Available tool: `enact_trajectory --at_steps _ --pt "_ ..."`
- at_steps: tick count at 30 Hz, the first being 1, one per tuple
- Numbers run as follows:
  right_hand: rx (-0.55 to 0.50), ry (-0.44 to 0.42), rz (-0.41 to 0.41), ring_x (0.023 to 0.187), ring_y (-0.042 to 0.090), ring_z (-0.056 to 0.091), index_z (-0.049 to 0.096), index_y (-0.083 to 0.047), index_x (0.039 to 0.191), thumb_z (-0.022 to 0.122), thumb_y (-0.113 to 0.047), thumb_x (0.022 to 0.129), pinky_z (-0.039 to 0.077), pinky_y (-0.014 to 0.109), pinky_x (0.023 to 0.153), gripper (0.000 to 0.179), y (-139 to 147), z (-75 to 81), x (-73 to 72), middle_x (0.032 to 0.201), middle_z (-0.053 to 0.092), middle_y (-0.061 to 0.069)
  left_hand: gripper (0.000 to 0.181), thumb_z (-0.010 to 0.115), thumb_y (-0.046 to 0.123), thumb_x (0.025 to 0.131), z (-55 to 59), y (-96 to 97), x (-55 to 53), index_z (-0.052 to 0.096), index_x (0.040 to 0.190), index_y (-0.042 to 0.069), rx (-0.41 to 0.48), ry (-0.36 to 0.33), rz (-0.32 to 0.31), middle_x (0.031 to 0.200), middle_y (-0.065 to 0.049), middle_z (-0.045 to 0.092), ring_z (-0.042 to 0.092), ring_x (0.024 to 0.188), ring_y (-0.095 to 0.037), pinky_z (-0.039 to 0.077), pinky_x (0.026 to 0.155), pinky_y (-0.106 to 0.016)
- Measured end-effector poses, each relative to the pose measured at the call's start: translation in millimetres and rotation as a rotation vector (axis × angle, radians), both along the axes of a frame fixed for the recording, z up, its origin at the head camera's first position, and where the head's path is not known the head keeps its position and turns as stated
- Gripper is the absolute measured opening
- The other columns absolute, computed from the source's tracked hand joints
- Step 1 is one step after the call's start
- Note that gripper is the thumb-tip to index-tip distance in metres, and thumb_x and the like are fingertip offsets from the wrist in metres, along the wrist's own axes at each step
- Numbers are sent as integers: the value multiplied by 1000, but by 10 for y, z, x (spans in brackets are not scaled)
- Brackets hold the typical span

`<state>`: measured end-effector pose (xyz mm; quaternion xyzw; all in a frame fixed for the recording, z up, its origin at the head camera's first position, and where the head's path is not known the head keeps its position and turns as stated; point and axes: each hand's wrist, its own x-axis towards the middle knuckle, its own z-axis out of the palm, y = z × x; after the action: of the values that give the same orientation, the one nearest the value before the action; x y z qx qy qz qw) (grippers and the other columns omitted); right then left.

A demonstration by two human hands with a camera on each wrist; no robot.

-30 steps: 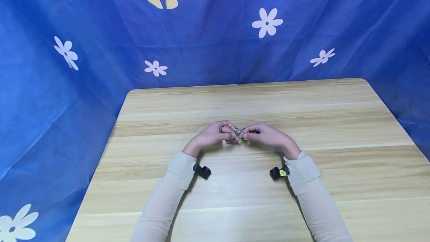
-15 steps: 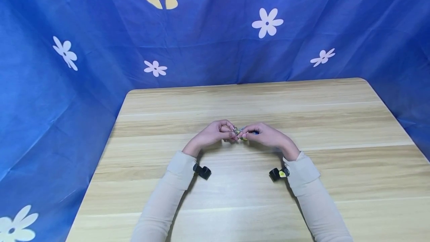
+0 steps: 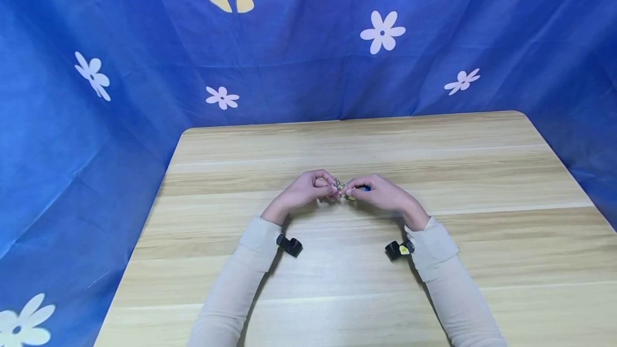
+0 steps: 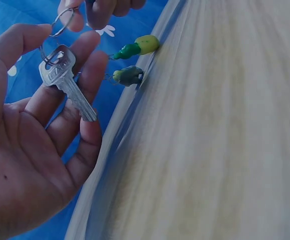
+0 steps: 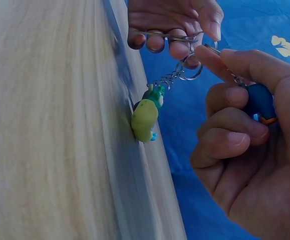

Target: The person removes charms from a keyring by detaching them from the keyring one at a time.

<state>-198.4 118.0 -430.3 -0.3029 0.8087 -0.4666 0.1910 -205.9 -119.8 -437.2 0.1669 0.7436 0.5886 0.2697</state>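
My left hand [image 3: 310,190] and right hand [image 3: 381,193] meet over the middle of the table. Between them is a keychain [image 3: 340,186]. In the left wrist view, the left thumb and fingers hold the key ring [image 4: 43,56], and a silver key [image 4: 70,82] lies across the fingers. My right thumb and forefinger pinch a metal ring [image 5: 212,49] linked to it; a dark blue charm [image 5: 260,102] hangs against that hand's curled fingers. A yellow and green figurine charm [image 5: 145,120] dangles on a short chain [image 5: 169,80]. Beside it hangs a darker green charm [image 4: 128,75].
A wooden table [image 3: 332,283] lies under both forearms. Blue cloth with white and yellow flowers [image 3: 308,42] hangs behind and at the sides. Black wrist cameras [image 3: 291,247] are strapped over the pale sleeves [image 3: 226,288].
Both hands have shifted slightly toward the table's far edge, still holding the keychain. The rings and charms between the fingers have turned a little.
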Motion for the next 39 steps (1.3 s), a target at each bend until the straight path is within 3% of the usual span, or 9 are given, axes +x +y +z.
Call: enact_trajectory --at_steps 10,16,24,27,34,39 --pt "-4 13 -60 100 17 63 71 -10 110 55 -19 97 49 38 93 23 -45 51 50 111 71 9 23 60 13 93 -9 6 3 55 111 -1 -3 18 45 94 -10 75 72 86 -23 56 77 -31" --pt "-6 7 -67 92 17 61 71 -9 110 55 -20 98 49 35 87 23 -73 20 44 109 71 9 22 62 12 92 -25 26 -14 55 108 0 10 5 80 90 -9 75 71 83 -21 56 77 -31" --pt "-21 1 -47 108 21 63 71 -6 111 56 -15 97 49 38 96 23 -70 -32 52 117 70 10 25 65 7 88 -25 27 0 53 109 1 54 19 81 85 4 71 64 82 -17 50 75 -26" --pt "-15 11 -41 105 21 64 71 -6 111 56 -15 97 50 38 95 23 -80 -23 63 116 70 10 24 64 3 88 -30 21 3 51 109 0 87 9 80 82 6 69 64 82 -17 49 75 -25" --pt "10 38 -35 102 18 64 72 -6 110 55 -15 97 49 36 93 23 -97 -31 53 113 71 9 26 61 -3 88 -32 6 -7 47 108 6 171 -26 64 85 4 70 66 81 -17 50 71 -25" --pt "33 49 -33 104 20 65 71 -7 110 55 -15 97 50 39 95 23 -91 -20 42 113 71 9 35 62 -1 89 -25 -2 -18 50 122 1 141 -20 48 88 5 71 66 81 -19 50 65 -26"
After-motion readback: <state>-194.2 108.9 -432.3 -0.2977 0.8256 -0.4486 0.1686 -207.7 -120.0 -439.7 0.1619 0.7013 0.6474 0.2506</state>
